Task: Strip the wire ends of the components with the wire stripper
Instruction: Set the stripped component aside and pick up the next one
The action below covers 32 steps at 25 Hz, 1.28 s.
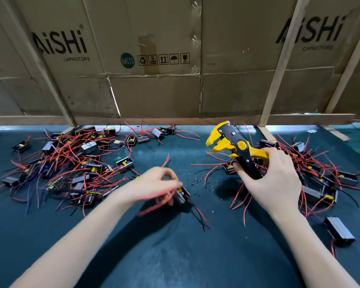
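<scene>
My right hand grips the handles of a yellow and black wire stripper, whose open jaws point up and to the left, above the table. My left hand is blurred; its curled fingers hold a small black component with red and black wires trailing down from it, at the table's middle. The stripper's jaws are apart from that component and hold no wire.
A large heap of black components with red wires lies on the left of the dark green table. Another heap sits at the right, behind my right hand. Small red insulation bits dot the middle. Cardboard sheets wall off the back.
</scene>
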Motion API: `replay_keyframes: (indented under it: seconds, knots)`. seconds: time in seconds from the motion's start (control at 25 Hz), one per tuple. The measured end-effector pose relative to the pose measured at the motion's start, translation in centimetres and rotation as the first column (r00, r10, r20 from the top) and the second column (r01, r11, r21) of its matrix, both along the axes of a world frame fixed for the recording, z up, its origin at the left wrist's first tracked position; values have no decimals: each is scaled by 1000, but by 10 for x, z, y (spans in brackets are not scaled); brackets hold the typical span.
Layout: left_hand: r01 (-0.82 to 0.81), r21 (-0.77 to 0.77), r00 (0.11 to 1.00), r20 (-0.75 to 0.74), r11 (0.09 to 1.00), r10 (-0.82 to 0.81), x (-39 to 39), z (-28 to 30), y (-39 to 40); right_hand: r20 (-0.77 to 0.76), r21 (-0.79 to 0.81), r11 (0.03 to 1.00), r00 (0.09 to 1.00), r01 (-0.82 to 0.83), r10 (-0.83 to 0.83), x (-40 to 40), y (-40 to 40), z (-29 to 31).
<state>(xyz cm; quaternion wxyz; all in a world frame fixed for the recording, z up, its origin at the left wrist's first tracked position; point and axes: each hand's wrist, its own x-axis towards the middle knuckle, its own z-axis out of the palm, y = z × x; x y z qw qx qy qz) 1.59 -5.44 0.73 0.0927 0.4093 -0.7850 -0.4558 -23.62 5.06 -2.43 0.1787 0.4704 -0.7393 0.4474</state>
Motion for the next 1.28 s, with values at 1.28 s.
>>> replay_keyframes:
  seconds: [1.28]
  knots:
    - [-109,-574,990,15,811,144,-25,-31,-7,-188,77,995,981,56,-41,0,-5,-15]
